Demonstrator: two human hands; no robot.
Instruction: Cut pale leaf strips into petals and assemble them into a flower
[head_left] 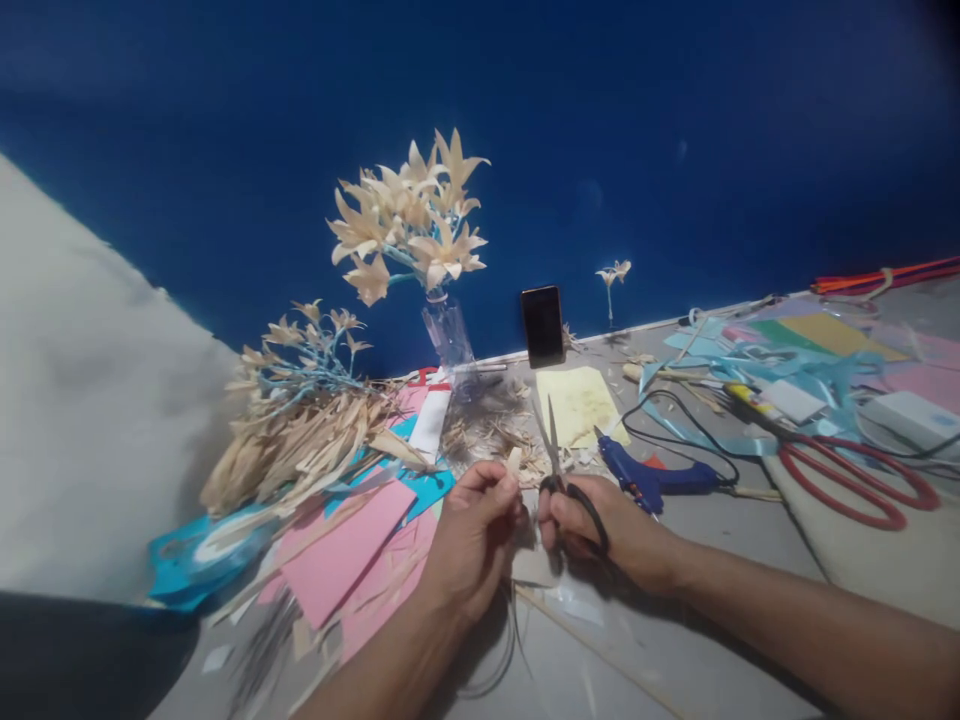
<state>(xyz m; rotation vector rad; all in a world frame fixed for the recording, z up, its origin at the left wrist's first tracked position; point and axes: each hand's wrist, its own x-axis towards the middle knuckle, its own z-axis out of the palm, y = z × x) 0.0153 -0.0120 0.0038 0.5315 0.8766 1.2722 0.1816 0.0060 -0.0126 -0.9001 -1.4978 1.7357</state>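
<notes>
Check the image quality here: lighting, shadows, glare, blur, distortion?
Head view: uneven, dim light, the upper right corner nearly black; head view: faint pale spots on the blue wall, perhaps reflections; head view: soft shadow below the right forearm; head view: small scraps look smeared, but the black-handled scissors in the right hand are readable; head view: stretched edges suggest a wide lens.

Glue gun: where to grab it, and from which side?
I'd take the glue gun by its handle, from above and the right: the narrow handle sticks out rightward, while the nozzle points away and left. The right hand, holding black scissors, crowds the near side.
</notes>
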